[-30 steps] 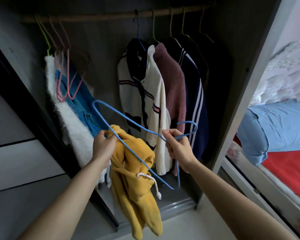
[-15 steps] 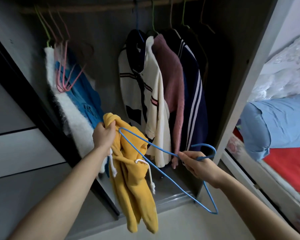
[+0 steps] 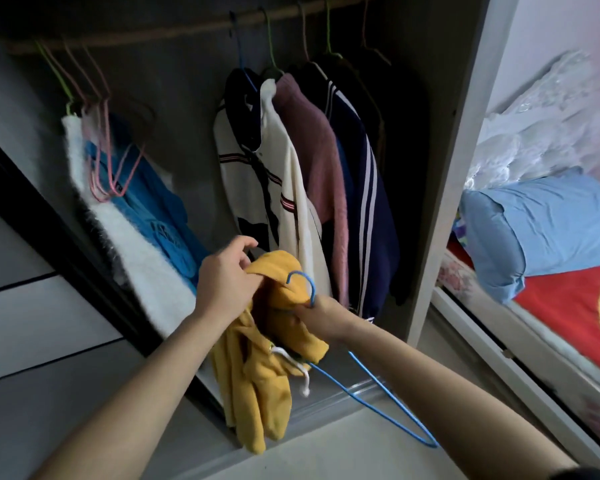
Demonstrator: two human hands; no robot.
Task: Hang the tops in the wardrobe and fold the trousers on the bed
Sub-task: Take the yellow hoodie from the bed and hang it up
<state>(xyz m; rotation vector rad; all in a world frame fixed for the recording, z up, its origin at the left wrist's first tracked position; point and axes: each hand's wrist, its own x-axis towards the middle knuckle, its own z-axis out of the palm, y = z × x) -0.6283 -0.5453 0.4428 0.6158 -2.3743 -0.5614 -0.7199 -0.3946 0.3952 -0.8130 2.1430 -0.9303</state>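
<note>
A yellow hooded top (image 3: 257, 372) with white drawstrings hangs in front of the open wardrobe. My left hand (image 3: 227, 282) grips its upper edge. My right hand (image 3: 317, 315) holds a blue wire hanger (image 3: 392, 410) near its hook, which pokes up out of the yellow fabric. One arm of the hanger is inside the top; the other juts down to the right. Above, the wooden rail (image 3: 187, 29) carries several hung tops (image 3: 305, 174).
Empty pink and green hangers (image 3: 101, 147) hang at the rail's left, over a white fluffy garment (image 3: 132, 244) and a blue one (image 3: 156, 220). The wardrobe's side panel (image 3: 447, 174) stands right of the clothes. Beyond it lies the bed with a blue pillow (image 3: 548, 230) and red sheet (image 3: 568, 317).
My right hand has moved left and up with the hanger, pushing it into the yellow top. The left hand has shifted right along the top's edge. The view has tilted down slightly.
</note>
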